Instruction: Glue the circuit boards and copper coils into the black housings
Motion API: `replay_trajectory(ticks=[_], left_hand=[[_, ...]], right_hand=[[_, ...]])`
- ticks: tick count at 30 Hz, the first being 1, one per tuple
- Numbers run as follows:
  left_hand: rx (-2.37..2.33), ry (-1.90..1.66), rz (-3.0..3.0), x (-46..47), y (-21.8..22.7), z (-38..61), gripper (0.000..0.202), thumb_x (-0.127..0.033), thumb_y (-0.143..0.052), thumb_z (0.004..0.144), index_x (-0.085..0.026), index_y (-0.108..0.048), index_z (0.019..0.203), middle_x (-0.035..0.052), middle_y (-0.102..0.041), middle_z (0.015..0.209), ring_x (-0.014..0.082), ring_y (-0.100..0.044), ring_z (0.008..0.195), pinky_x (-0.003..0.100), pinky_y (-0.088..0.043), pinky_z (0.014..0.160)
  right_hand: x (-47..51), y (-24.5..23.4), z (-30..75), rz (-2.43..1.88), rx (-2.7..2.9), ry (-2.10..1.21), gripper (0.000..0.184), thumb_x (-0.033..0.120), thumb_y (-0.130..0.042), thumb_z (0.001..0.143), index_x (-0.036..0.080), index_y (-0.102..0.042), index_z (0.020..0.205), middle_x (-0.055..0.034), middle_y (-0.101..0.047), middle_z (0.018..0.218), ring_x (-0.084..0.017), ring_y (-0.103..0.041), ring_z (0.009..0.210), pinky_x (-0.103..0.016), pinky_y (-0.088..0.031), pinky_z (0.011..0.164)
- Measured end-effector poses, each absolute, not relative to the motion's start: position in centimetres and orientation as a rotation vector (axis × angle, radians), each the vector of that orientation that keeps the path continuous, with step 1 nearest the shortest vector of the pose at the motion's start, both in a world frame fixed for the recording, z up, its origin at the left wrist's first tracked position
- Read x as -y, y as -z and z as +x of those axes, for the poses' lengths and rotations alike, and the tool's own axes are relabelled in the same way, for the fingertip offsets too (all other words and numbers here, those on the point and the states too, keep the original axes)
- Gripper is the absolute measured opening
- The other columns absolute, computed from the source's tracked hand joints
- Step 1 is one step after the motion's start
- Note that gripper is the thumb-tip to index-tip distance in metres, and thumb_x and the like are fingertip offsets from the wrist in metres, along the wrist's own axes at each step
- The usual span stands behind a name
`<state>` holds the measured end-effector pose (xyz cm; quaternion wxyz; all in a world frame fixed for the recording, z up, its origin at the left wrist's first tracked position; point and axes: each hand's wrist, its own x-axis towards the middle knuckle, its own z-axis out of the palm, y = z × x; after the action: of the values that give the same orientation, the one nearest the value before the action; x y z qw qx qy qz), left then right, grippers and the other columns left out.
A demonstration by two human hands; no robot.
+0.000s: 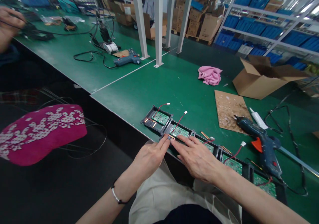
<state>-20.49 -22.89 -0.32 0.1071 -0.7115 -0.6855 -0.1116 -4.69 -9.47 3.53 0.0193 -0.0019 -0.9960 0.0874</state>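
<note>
Both of my hands meet over the second black plastic case (188,127) in a row along the table's near edge. My left hand (151,154) has its fingers pressed together, their tips at a small copper-coloured strip (171,136) at the case's near side; what they pinch is hidden. My right hand (195,154) reaches in with fingers stretched out, the tips touching down beside the strip. A green circuit board (179,131) lies inside this case, with a red-and-black lead ending in a white plug (185,112). To its left sits a similar case (157,131) with its own board (161,118).
On the right are more cases with boards (233,164), a glue gun (261,144), a stained cardboard sheet (230,112), a white tube (258,118) and an open carton (264,79). A pink cloth (210,75) lies behind. Another person's hand (10,23) is far left, above a pink chair (45,134).
</note>
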Motion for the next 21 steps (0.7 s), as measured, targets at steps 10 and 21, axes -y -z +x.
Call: replay_trajectory(ticks=[10,21], left_hand=[[2.052,0.415,-2.064,22.6,-0.1,-20.2,0.036,-0.005,-0.043,0.08,-0.01,-0.055,0.113,0.0154,-0.059,0.123,0.0164,-0.067,0.07,0.028,-0.054,0.056],[2.001,0.488,-1.936,23.5,-0.7,-20.0,0.037,-0.011,-0.047,0.085,-0.015,-0.052,0.122,0.0093,-0.052,0.133,0.0173,-0.067,0.087,0.027,-0.056,0.065]], right_hand=[[9.7,-3.9,-5.2,0.037,3.067,-0.225,0.047,0.021,-0.037,0.093,0.001,-0.036,0.135,-0.0208,-0.049,0.133,-0.027,-0.04,0.127,-0.045,-0.038,0.098],[5.4,-7.1,-2.3,-0.788,2.791,-0.392,0.028,0.022,-0.042,0.093,0.013,-0.06,0.113,-0.011,-0.065,0.109,-0.022,-0.054,0.105,-0.037,-0.038,0.094]])
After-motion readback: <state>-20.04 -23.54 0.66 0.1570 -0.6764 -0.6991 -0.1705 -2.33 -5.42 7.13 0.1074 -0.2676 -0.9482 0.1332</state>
